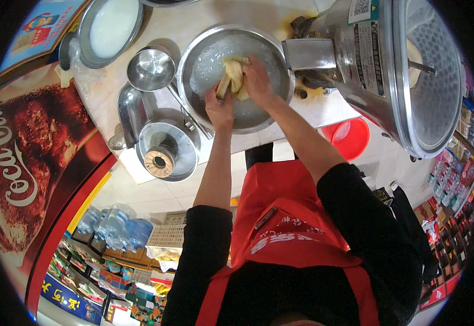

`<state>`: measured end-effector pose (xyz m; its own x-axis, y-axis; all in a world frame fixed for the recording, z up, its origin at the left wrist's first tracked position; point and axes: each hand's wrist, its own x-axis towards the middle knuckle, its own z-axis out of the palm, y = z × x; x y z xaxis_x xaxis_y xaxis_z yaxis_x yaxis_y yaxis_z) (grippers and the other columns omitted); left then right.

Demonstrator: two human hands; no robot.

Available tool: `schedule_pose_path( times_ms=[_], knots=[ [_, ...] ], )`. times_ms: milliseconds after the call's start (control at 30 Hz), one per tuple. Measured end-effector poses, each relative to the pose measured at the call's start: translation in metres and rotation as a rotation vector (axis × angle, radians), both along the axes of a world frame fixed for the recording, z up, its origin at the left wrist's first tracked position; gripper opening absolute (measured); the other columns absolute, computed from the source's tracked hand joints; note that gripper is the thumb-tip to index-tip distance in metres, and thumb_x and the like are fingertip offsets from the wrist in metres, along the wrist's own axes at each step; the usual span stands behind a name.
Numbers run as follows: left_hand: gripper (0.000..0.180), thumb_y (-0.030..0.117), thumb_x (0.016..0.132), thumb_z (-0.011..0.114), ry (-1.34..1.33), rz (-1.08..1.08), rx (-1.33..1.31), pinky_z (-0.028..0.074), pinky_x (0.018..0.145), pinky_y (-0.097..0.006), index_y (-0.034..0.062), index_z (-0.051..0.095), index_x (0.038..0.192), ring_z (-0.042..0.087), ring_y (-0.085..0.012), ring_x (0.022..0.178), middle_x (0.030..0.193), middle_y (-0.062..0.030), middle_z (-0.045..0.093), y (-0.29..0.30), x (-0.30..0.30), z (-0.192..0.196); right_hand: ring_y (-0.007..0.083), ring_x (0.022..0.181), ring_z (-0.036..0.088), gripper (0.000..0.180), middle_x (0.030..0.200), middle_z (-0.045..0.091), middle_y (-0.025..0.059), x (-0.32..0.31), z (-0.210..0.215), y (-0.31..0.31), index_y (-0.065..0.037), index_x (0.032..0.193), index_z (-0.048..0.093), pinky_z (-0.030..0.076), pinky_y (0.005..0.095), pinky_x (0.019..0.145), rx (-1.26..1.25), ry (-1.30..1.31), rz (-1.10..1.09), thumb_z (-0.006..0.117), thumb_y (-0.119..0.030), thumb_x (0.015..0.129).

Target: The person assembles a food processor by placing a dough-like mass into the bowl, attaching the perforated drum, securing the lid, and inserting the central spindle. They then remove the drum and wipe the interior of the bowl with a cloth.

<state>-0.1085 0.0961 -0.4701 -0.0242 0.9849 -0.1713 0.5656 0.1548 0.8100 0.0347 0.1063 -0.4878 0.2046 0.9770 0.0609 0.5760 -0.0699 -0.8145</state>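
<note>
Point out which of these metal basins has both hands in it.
The large middle basin: the left hand and right hand hold a pale doughy lump in it. The upper-left basin holds something white; the lower-left basin, a spool-like piece.

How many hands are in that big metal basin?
2: the left hand at the lower left of the pale dough-like lump, and the right hand on its right side. No other hands are visible in the basin.

Left hand [219,108] and right hand [257,84] gripping pale dough-like mass [234,76], inside steel basin [188,60], ladle [151,69] left of basin, steel machine [351,70] right of it.
</note>
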Motion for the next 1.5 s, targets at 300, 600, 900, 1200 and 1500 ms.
schedule_pose_path(
  times_ms=[300, 600, 900, 1200, 1500],
  knots=[
    [0.015, 0.011, 0.075, 0.069, 0.407, -0.326, -0.093, 0.050, 0.077, -0.048, 0.0007, 0.065, 0.085, 0.064, -0.0397, 0.088, 0.088, -0.0211, 0.065, 0.011, -0.017, 0.026, 0.0370, 0.109, 0.055, 0.048, 0.116, 0.055, 0.0196, -0.028, 0.041, -0.035, -0.017, 0.123, 0.064, 0.045, 0.0455, 0.096, 0.099, -0.138, 0.190, 0.060, -0.002, 0.077],
    [0.029, 0.003, 0.081, 0.067, -0.021, -0.115, 0.024, 0.049, 0.081, -0.040, -0.0002, 0.060, 0.109, 0.063, -0.0401, 0.092, 0.098, -0.0224, 0.065, 0.000, 0.003, 0.010, 0.0368, 0.103, 0.055, 0.038, 0.115, 0.055, 0.0165, 0.011, -0.008, 0.010, -0.005, 0.115, 0.062, 0.045, 0.0444, 0.092, -0.246, 0.020, -0.053, 0.057, 0.004, 0.078],
    [0.026, 0.009, 0.078, 0.066, 0.411, -0.403, -0.133, 0.050, 0.078, -0.046, -0.0002, 0.063, 0.102, 0.064, -0.0403, 0.090, 0.095, -0.0224, 0.066, 0.024, 0.001, 0.033, 0.0380, 0.111, 0.052, 0.047, 0.121, 0.049, 0.0176, -0.013, 0.044, -0.029, -0.014, 0.123, 0.062, 0.046, 0.0458, 0.094, 0.110, -0.061, 0.055, 0.058, 0.003, 0.080],
    [0.025, 0.010, 0.081, 0.068, 0.028, -0.170, -0.047, 0.049, 0.075, -0.043, -0.0022, 0.063, 0.102, 0.062, -0.0399, 0.083, 0.091, -0.0211, 0.065, 0.008, 0.010, -0.005, 0.0442, 0.108, 0.048, 0.031, 0.116, 0.048, 0.0246, 0.023, -0.005, 0.007, 0.001, 0.112, 0.057, 0.040, 0.0501, 0.093, -0.048, 0.020, -0.089, 0.051, 0.003, 0.081],
    [0.031, 0.010, 0.074, 0.070, 0.121, -0.231, -0.007, 0.050, 0.076, -0.044, 0.0017, 0.068, 0.104, 0.062, -0.0357, 0.079, 0.092, -0.0189, 0.063, 0.018, 0.010, 0.026, 0.0367, 0.109, 0.054, 0.048, 0.120, 0.055, 0.0183, 0.004, 0.033, -0.028, -0.015, 0.126, 0.061, 0.046, 0.0436, 0.094, 0.031, 0.032, -0.016, 0.060, 0.001, 0.081]
  ],
)
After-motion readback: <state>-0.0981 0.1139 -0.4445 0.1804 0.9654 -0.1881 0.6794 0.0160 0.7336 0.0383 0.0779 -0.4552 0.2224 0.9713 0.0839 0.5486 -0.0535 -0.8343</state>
